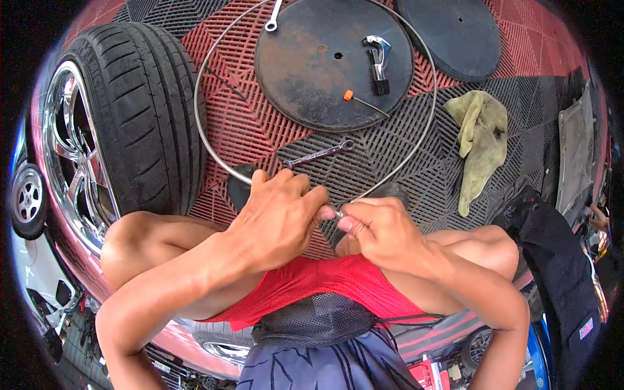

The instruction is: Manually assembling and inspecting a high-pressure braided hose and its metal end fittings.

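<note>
A thin silvery metal tube (196, 104) is bent into a wide loop that rests over the floor in front of me. Its left side runs in under my left hand (279, 211), whose fingers are closed around it. My right hand (387, 227) pinches a small shiny metal fitting (339, 215) between thumb and forefinger, close to the left fingertips. The tube's other side comes down to the right hand; how it meets the fitting is hidden by the fingers. Just beyond the hands, inside the loop, lies a combination wrench (322, 154).
A round dark disc (292, 71) bears a tubing cutter (378, 65), an orange-ended thin tool (348, 95) and another wrench (272, 25). Behind is a second disc (455, 32). A large wheel (136, 117) stands left; a stained yellowish cloth (482, 136) and black garment (559, 279) lie right.
</note>
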Demonstrator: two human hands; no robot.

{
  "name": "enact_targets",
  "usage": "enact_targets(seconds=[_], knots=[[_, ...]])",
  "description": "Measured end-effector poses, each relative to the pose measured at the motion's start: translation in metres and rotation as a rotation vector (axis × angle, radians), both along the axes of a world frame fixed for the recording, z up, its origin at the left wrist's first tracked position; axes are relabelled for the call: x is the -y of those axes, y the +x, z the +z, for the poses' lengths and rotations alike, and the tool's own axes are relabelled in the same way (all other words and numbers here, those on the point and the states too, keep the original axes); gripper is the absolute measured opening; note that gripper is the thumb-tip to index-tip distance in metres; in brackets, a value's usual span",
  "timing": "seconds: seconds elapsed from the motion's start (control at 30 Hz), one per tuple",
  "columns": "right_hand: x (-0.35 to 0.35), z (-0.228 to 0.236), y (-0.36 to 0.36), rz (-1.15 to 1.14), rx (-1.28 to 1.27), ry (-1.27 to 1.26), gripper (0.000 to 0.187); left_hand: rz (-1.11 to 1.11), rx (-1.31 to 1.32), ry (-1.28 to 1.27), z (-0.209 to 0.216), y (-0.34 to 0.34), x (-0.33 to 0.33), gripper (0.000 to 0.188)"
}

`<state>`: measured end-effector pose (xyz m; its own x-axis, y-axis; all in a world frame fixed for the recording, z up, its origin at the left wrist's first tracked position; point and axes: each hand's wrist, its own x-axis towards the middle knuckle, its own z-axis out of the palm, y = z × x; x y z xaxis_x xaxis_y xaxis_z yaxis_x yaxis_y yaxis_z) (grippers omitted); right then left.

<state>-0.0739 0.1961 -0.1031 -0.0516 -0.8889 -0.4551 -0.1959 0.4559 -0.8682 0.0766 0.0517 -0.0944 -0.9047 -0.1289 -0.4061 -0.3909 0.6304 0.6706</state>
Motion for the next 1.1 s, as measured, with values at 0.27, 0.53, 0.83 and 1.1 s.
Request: enact_targets(seconds=[0.27, 0.53, 0.83, 1.1], knots=[[-0.002, -0.004, 0.008, -0.107, 0.023, -0.004, 0.013, -0.036, 0.007, 0.020, 0.000, -0.003, 0.008, 0.013], [-0.003, -0.006, 0.009, -0.108, 0.044, 0.021, 0.018, -0.061, 0.011, 0.037, 0.000, 0.000, 0.006, 0.016], [0.004, 0.003, -0.003, -0.106, 0.150, 0.230, 0.022, -0.051, 0.008, 0.018, 0.000, -0.004, 0.008, 0.017], [0.007, -0.001, 0.001, -0.165, -0.101, -0.158, 0.007, 0.029, 0.094, 0.121, -0.001, -0.004, 0.007, 0.017]])
